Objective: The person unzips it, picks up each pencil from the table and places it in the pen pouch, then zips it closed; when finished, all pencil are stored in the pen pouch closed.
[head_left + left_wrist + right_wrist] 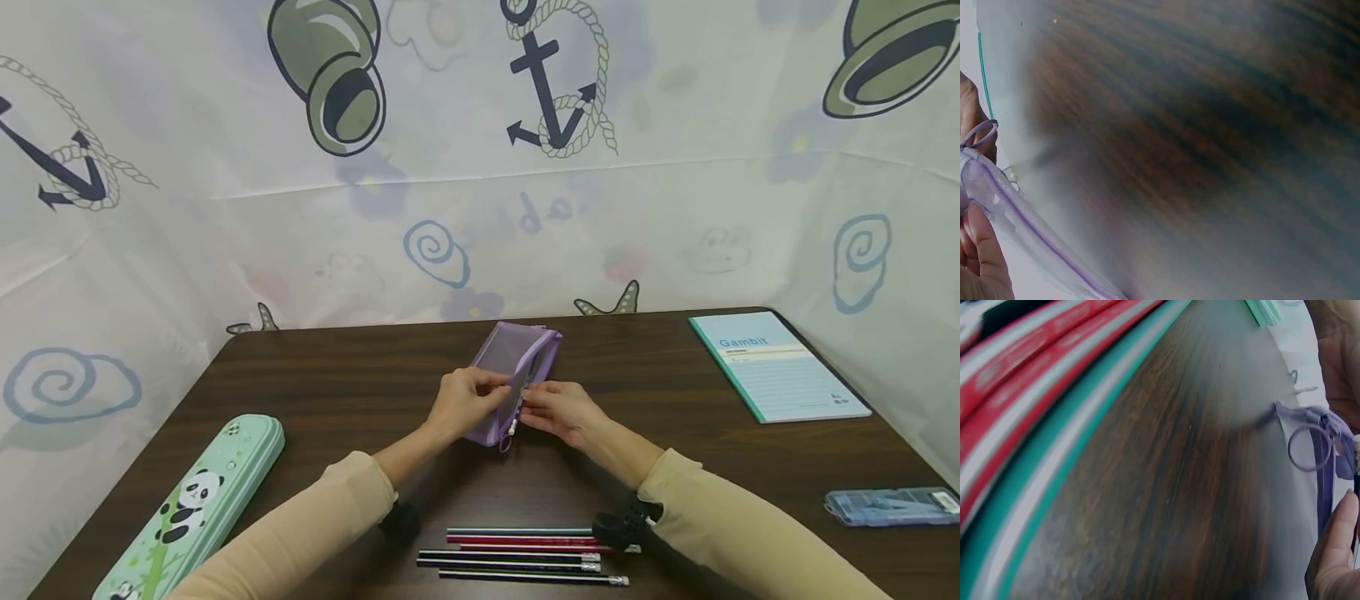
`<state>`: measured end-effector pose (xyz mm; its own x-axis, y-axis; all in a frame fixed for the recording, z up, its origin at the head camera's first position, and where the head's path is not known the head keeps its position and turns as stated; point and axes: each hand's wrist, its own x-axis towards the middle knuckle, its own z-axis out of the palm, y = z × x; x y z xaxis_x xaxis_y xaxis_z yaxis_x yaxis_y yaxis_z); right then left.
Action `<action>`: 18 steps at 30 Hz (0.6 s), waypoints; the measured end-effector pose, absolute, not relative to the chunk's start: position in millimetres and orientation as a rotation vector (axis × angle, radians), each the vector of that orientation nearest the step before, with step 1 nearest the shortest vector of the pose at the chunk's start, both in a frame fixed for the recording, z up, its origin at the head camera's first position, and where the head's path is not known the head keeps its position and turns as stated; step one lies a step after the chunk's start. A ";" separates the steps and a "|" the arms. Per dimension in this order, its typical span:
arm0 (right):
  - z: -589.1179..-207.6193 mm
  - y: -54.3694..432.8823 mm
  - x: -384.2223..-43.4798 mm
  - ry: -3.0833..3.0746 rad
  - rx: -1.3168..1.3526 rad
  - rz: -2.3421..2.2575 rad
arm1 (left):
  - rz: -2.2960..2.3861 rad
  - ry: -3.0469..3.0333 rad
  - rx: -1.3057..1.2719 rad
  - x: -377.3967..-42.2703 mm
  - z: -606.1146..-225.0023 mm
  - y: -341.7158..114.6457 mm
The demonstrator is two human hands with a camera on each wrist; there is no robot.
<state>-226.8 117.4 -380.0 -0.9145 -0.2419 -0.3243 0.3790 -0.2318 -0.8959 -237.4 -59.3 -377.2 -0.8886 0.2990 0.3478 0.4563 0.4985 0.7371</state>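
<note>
A purple mesh pencil pouch (498, 354) stands near the middle of the table, tilted, with its zipped side facing right. My left hand (467, 404) pinches the pouch at its near edge. On the other side my right hand (562, 412) has its fingers at the opening and pinches a dark pencil (514, 423) with a metal ferrule. How far the pencil lies inside the pouch is hard to tell. In the right wrist view, the pouch's purple loop (1310, 447) hangs beside the right hand (1335, 556).
Several striped pencils (510, 560) lie in a row at the table's near side, below the forearms. A green panda pencil case (198, 500) is on the left. At the right are a Gambit notebook (780, 367) and a blue translucent box (892, 507). Printed cloth (480, 192) surrounds the table.
</note>
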 end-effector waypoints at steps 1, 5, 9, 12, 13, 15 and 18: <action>-379.8 115.5 -227.1 1.645 0.175 -2.195 | -1.338 -2.568 -0.653 -236.9 -376.6 -59.4; -378.6 110.0 -227.6 1.660 0.205 -2.217 | -1.334 -2.590 -0.646 -234.8 -374.0 -59.2; -377.5 106.4 -227.9 1.679 0.211 -2.230 | -1.334 -2.628 -0.652 -233.7 -371.7 -58.3; -376.6 104.8 -228.0 1.704 0.223 -2.225 | -1.330 -2.651 -0.663 -233.6 -370.6 -57.7; -376.1 104.5 -227.9 1.719 0.236 -2.218 | -1.330 -2.653 -0.662 -233.6 -370.4 -57.7; -375.4 105.0 -227.7 1.763 0.240 -2.183 | -1.327 -2.653 -0.661 -233.9 -370.3 -58.0; -374.3 107.4 -227.2 1.827 0.245 -2.112 | -1.331 -2.644 -0.656 -234.1 -370.3 -58.8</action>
<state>-227.2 107.4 -374.3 -0.9285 -0.1394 -0.3443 0.3607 -0.1178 -0.9252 -234.1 -58.8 -370.3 -0.9007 0.3280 0.2848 0.4242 0.5226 0.7396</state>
